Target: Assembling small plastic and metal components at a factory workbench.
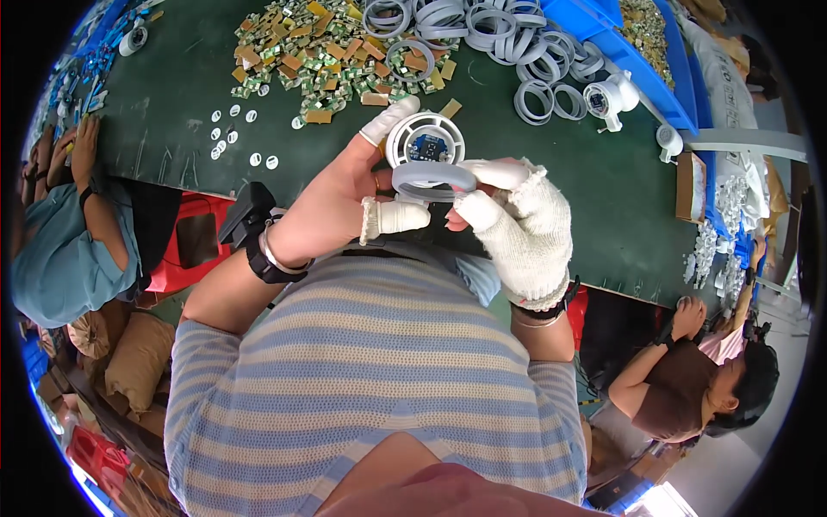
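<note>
My left hand (332,196), with white covers on thumb and index finger, is closed around a white round housing (396,138). Inside the housing sits a blue circuit board (427,148) with a small display. A grey ring (441,176) is tilted against the housing's near side, overlapping its lower edge. My right hand (530,233), in a white knit glove with covered fingertips, pinches the ring at its right side. Whether the ring touches the housing all round cannot be seen.
Beyond my hands lie a heap of small green circuit boards (297,52) and a pile of grey rings (508,30). White discs (255,159) lie at left. White housings (607,99) and blue bins (663,90) stand at right. Co-workers (680,379) sit on both sides.
</note>
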`<state>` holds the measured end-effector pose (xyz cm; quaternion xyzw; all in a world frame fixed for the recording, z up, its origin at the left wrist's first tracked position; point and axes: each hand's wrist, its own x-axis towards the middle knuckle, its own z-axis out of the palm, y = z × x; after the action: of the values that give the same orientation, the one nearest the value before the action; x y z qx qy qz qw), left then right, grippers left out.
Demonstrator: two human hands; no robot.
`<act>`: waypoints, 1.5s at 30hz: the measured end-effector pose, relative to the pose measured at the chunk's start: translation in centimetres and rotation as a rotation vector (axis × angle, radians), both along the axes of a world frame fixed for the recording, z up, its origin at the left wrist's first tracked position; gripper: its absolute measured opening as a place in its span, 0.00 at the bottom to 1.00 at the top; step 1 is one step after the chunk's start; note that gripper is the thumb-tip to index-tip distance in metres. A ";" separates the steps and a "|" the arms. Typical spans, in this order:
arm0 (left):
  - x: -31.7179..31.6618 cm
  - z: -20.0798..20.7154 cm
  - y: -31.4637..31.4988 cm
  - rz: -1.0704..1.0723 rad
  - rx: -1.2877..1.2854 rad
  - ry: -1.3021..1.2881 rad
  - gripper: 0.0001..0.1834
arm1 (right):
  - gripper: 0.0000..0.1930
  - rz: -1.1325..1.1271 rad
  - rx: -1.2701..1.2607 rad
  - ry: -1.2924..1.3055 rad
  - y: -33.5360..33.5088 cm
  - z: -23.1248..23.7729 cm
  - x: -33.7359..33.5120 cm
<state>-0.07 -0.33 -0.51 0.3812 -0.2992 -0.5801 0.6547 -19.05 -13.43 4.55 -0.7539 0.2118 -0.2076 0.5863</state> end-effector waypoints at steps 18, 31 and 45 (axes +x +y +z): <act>-0.9 -0.9 0.2 0.055 0.006 -0.104 0.52 | 0.21 -0.163 -0.338 0.092 0.0 -1.5 0.7; -1.9 -1.1 -0.5 -0.079 -0.147 -0.709 0.41 | 0.22 -0.006 -0.759 -0.024 -0.9 -3.2 2.1; 5.5 -3.4 -5.9 0.185 0.075 -1.812 0.14 | 0.10 -0.471 -0.989 0.202 -7.6 -4.1 0.3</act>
<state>5.41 -6.20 -3.92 0.7346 -0.6483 -0.0131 0.1998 -18.75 -21.04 0.45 -0.8877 0.3070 -0.3345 0.0770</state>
